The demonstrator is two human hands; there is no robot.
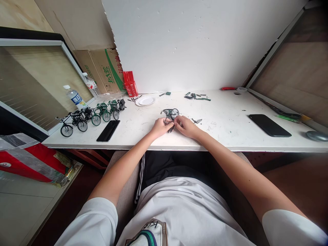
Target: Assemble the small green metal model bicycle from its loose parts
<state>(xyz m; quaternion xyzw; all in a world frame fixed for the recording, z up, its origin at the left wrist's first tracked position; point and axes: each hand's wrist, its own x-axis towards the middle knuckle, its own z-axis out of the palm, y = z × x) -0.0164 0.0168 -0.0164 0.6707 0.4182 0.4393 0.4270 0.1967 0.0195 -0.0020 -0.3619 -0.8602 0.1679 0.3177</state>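
Observation:
A small model bicycle (174,113) in dark green and black is held near the front middle of the white table (222,112). My left hand (162,127) has its fingers closed on the bicycle's lower left side. From the right, my right hand (186,126) pinches at the same model below its spoked wheel; any small piece between those fingertips is hidden. A few small grey parts (197,121) lie just right of my right hand. Farther back are green and black loose parts (197,97) and a small green piece (168,93).
Several finished-looking model bicycles (102,112) stand at the left, with bottles (77,98) behind them. Phones lie left (108,131) and right (269,125). White plates (147,100), a red box (130,84) and a carton (102,70) are at the back left.

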